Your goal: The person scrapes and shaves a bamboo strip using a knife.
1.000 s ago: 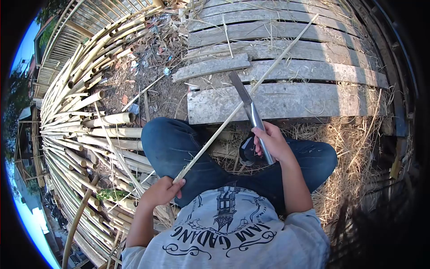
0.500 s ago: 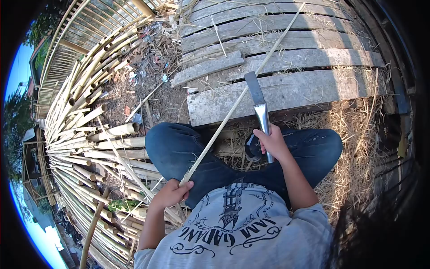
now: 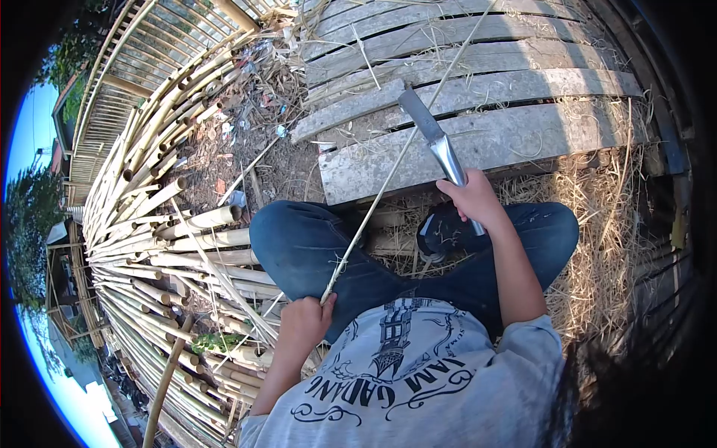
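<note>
1. Strip pinched at its near end by my left hand, slanting across the planks.
2. Knife gripped in my right hand, blade crossing the strip; contact unclear.
3. Shaving seems the step; next needs a steady blade angle.

Bare left hand: turned at the wrist, the thumb we saw pointing sideways now set forward.
Bare right hand: farther out in front of us than a second ago.
Grey, flat-bladed metal knife with a shiny tubular handle: rolled, showing us more broad face (earlier it looked narrower).
Long, thin, pale bamboo strip: far end, earlier fully visible, now reaching our top edge.
</note>
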`<move>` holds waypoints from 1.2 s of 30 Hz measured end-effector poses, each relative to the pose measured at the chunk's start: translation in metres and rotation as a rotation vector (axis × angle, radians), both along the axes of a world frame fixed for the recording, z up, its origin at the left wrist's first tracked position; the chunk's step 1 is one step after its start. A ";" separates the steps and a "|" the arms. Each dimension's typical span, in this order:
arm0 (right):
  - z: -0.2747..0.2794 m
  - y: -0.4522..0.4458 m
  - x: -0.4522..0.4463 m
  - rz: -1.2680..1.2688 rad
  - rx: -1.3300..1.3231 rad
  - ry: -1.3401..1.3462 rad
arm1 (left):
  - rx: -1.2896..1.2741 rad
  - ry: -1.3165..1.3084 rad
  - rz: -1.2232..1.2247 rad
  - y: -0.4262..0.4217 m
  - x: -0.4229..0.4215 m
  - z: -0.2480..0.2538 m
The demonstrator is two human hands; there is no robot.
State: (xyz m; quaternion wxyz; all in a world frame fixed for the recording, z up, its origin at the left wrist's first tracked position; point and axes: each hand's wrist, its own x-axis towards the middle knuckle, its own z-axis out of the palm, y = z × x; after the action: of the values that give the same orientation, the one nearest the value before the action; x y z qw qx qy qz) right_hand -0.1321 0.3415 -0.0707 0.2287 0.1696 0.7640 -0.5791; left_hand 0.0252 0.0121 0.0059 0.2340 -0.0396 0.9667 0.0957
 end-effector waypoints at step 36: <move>0.020 0.019 -0.031 0.139 0.091 -0.183 | -0.084 0.060 -0.155 0.007 0.004 0.000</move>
State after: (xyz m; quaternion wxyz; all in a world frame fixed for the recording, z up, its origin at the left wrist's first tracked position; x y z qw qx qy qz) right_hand -0.1634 0.3604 -0.0504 0.3292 0.1784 0.7754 -0.5085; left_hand 0.0296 0.0194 0.0054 0.2097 0.0285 0.9766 0.0377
